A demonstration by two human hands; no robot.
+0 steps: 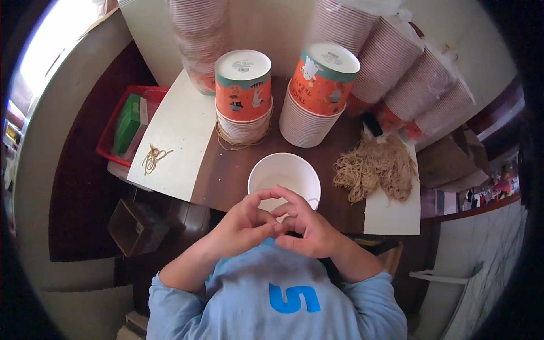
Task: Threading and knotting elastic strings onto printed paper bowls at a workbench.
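In front of my body a white paper bucket (pixel 284 165) stands on the brown table with its mouth facing up. My left hand (pixel 246 225) and my right hand (pixel 310 225) meet over its near rim, and they hide that part of it. The fingertips of both hands are pinched together at the middle. Whatever lies between them is hidden or too small to name. Beside my right fingers, a thin pale loop shows at the bucket's rim. To the right lies a heap of tan cords (pixel 377 167).
Behind the bucket stand two stacks of upturned orange buckets, a left stack (pixel 243 101) with cords round its base and a right stack (pixel 320 82). Wrapped stacks (pixel 391 54) lean at the back right. Loose cord (pixel 154 158) lies left, near a red crate (pixel 107 141).
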